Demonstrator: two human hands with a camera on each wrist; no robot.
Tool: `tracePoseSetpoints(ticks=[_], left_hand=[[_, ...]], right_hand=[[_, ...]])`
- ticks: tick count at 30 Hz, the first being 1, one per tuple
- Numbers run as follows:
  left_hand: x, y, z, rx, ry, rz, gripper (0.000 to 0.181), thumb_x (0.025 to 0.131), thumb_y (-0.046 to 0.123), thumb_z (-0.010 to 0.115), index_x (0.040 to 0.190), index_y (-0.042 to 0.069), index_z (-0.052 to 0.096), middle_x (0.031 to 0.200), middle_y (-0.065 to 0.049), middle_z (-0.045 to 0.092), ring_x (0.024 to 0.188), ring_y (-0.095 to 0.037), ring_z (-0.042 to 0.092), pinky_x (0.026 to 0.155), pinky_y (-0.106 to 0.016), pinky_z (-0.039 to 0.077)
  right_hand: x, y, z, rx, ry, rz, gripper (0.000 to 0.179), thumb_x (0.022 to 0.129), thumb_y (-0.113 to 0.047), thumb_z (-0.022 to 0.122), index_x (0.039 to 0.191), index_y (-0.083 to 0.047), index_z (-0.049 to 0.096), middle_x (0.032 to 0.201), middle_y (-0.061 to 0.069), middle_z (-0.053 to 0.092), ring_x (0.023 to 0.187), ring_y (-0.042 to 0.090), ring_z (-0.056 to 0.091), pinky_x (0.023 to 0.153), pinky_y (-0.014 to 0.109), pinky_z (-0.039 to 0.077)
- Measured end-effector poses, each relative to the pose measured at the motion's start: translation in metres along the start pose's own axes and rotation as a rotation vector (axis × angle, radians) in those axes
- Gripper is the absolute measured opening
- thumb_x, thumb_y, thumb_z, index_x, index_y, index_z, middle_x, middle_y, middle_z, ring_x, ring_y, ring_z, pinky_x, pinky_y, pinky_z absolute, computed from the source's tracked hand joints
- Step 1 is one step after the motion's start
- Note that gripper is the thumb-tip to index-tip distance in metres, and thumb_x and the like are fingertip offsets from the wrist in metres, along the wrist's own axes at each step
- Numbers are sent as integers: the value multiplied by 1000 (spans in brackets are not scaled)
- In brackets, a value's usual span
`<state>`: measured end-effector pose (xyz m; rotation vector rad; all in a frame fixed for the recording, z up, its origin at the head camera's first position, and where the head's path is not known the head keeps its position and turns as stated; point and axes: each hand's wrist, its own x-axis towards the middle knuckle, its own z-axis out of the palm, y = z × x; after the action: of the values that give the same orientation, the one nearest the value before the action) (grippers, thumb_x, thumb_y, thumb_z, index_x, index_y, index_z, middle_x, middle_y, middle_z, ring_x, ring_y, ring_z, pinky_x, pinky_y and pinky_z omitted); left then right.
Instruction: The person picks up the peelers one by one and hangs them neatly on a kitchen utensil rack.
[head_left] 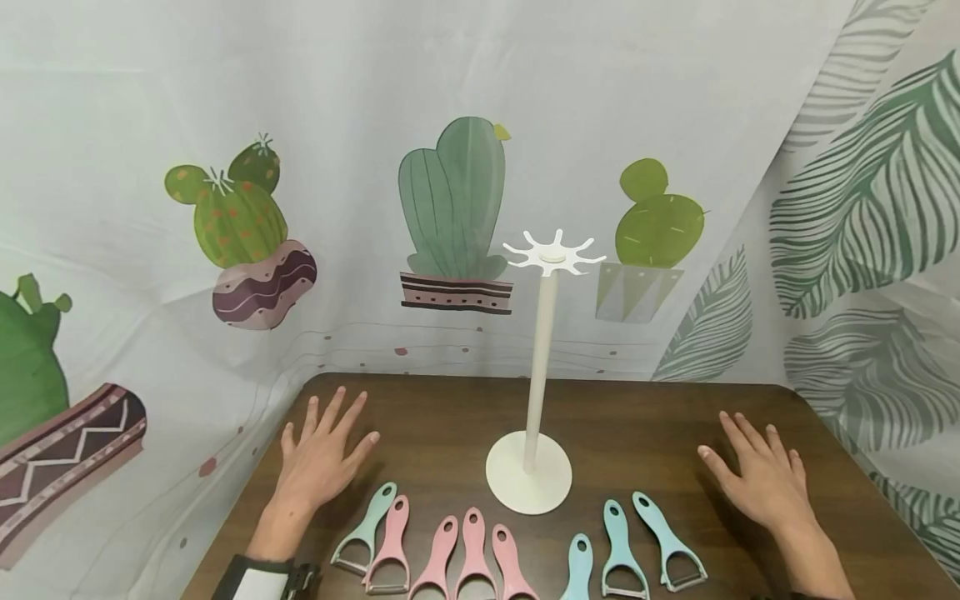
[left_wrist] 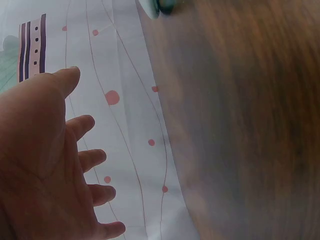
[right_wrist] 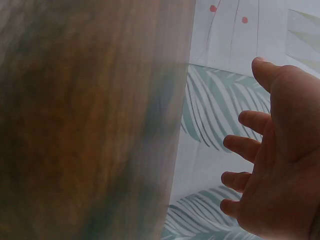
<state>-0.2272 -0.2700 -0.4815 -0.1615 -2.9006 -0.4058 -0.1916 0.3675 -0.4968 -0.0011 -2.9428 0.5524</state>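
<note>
My left hand point(head_left: 318, 458) is over the left side of the table with its fingers spread, holding nothing. On the right side my right hand point(head_left: 761, 475) is likewise spread and holds nothing. Between them, along the near part of the table, lies a row of peelers. A green peeler point(head_left: 367, 527) is nearest the left hand, with a pink peeler point(head_left: 393, 546) overlapping it. Several more pink ones, among them a middle pink peeler point(head_left: 474, 542), lie at the centre. Toward the right are blue peelers, the outermost blue peeler point(head_left: 663, 533) being nearest the right hand.
A white stand point(head_left: 538, 367) rises from a round base point(head_left: 517, 483) behind the peelers. Its top is a ring of prongs point(head_left: 553, 254). The brown wooden table point(head_left: 420, 417) meets a cloth backdrop point(head_left: 360, 208) printed with cacti and leaves.
</note>
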Motion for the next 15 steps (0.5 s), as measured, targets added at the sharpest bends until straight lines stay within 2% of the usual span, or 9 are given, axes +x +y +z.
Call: tracePoseSetpoints(ticks=[8,11,15], left_hand=[[0,0,2,-5,9,11,77,105,65,50,168,24,32,176,-15,20,159,-53,9,112,-86,6],[0,1,1,-1,11,12,77,105,66,50,167,24,33,174,-16,24,158,-53,12,112,-86,8],[1,1,0,9,24,16,77,104,66,52,166,23,36,171,-17,32,157,-53,19,113,-83,13]], right_hand=[[-1,2,2,-16,46,-34,76,110,-53,47,162,0,33,163,36,31,146,70,18,105,86,21],[0,3,3,-10,48,-43,74,111,-52,48,159,4,37,160,38,34,144,70,21,106,85,23],[3,3,3,-12,81,-93,71,109,-45,56,154,8,43,153,41,41,138,70,32,108,79,28]])
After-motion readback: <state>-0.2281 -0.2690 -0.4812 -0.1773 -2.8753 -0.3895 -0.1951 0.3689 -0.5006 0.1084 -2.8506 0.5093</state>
